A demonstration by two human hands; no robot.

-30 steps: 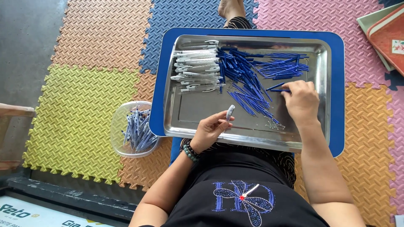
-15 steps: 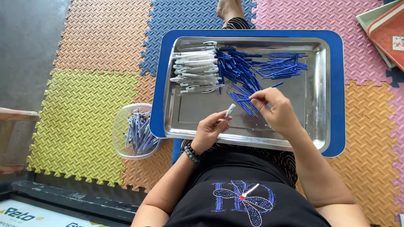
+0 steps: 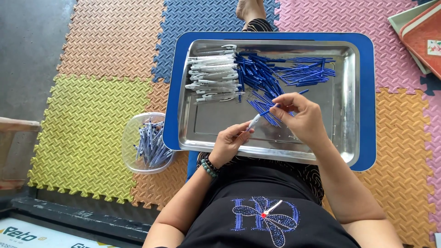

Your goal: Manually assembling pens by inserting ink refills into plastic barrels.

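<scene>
White plastic pen barrel (image 3: 254,122) sits pinched in our left hand (image 3: 229,144) over the shiny steel tray (image 3: 344,105), while our right hand (image 3: 301,120) pinches a thin blue refill (image 3: 271,109) at its end. Our fingers hide where the two parts meet. Pens in the clear plastic tub (image 3: 133,138) blur together.

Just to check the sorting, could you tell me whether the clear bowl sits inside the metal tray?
No, the clear bowl rests on the foam mat left of the metal tray.
</scene>
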